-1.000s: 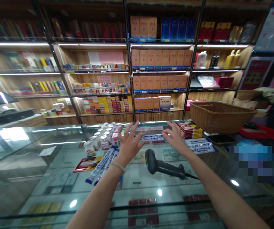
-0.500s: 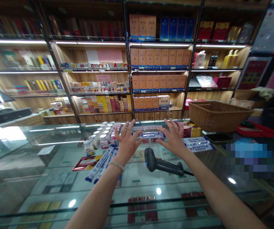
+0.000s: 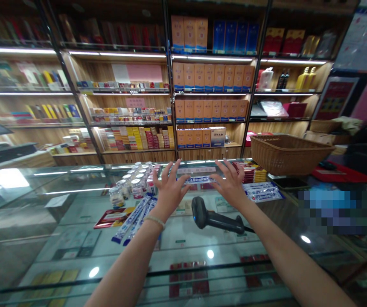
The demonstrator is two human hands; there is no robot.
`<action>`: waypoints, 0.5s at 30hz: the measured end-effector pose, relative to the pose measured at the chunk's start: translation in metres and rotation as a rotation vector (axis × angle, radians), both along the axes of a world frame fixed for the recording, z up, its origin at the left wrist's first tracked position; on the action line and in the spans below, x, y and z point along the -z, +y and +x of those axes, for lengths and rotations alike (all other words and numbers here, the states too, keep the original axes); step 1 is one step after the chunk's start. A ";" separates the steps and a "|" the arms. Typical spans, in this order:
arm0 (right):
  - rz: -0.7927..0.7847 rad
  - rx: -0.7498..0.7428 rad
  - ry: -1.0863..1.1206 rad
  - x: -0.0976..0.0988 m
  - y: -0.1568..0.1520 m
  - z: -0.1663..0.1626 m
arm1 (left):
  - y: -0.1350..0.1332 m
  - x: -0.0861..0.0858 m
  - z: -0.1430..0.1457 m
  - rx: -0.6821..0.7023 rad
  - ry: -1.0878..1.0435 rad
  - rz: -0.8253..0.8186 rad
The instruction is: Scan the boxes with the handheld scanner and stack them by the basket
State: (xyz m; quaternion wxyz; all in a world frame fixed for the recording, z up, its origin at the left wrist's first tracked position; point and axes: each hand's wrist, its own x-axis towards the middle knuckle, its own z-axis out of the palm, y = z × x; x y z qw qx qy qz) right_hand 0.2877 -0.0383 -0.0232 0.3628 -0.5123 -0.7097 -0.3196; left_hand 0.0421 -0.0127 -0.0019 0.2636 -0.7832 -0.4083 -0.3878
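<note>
Blue-and-white packet [image 3: 199, 179] lies between the two hands on the glass tabletop [image 3: 170, 253], which is the widest thing; next in size, a wicker basket [image 3: 290, 155] stands at two o'clock from the right hand [image 3: 233, 189]; this hand and the left hand [image 3: 170, 192] are open with fingers spread, at the packet's three and nine o'clock; if fingertips touch its ends, I cannot tell; white-capped bottles [image 3: 135, 187] stand at nine o'clock from the left hand; a black scanner [image 3: 218, 219] lies at the packet's five o'clock.
</note>
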 end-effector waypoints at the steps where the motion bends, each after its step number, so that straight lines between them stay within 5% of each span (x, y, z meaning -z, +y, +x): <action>1: -0.002 -0.001 0.004 0.000 0.000 0.000 | 0.000 0.000 0.000 -0.001 -0.001 0.000; 15: -0.071 0.000 0.081 -0.003 -0.003 -0.008 | 0.000 0.001 0.003 -0.005 0.019 -0.037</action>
